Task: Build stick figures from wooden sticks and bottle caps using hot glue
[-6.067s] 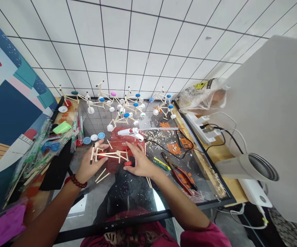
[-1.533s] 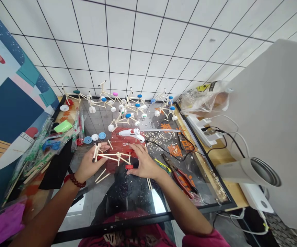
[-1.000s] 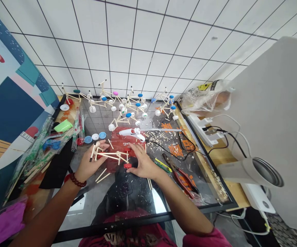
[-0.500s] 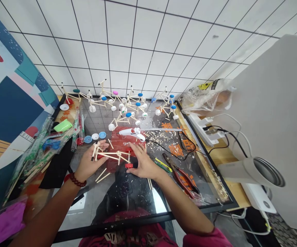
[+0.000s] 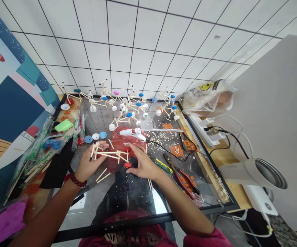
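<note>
Along the far edge of the glass worktop (image 5: 94, 120), a row of stick-and-bottle-cap models (image 5: 120, 103), and just in front of them a hot glue gun (image 5: 131, 132), with loose bottle caps (image 5: 95, 136) to its left and wood shavings (image 5: 161, 140) to its right. Nearer the front, a stick frame (image 5: 109, 155) between the left hand (image 5: 89, 164) and the right hand (image 5: 144, 164), and pliers (image 5: 181, 181) farther right on the glass. Off the glass to the left, plastic packets of sticks (image 5: 45, 144); to the right, a power strip (image 5: 205, 130) on a wooden ledge (image 5: 230, 185), with a plastic bag (image 5: 207, 96) behind it.
</note>
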A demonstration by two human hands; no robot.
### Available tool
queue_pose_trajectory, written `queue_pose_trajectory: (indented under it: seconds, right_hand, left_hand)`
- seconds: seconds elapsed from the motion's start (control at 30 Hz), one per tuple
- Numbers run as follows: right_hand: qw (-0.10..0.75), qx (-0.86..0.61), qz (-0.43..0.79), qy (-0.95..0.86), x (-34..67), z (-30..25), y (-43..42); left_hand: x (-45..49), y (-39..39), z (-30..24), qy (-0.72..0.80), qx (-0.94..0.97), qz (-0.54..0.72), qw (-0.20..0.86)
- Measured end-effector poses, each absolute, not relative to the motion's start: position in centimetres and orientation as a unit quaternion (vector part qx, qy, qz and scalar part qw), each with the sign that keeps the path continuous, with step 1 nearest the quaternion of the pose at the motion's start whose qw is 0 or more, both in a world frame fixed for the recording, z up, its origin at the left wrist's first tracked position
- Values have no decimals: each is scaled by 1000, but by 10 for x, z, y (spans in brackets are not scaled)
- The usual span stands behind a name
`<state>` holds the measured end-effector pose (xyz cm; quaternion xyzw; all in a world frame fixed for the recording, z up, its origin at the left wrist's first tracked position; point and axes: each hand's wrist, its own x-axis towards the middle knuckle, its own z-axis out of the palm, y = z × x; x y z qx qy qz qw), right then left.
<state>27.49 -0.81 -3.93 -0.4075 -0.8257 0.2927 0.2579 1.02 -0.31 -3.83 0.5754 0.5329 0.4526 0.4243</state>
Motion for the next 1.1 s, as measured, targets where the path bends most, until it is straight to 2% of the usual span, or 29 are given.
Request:
queue_pose_trajectory:
  seconds: [0.63,0.73,0.9,1.1]
  right_hand:
    - [264,-399,278,-833,277,-36,-9]
    - [296,-406,262,-824,273,-30,-10]
    - [400,-442,202,-777,255,-20,-14]
    - [416,-446,164,-776,238,-18,-15]
  left_hand:
    - [9,-4,-37,540,570,438,438]
    - [8,-3,-40,532,572,444,439]
    - [8,-3,-39,523,586,445,430]
    - [11,-3,-35,533,587,440,422]
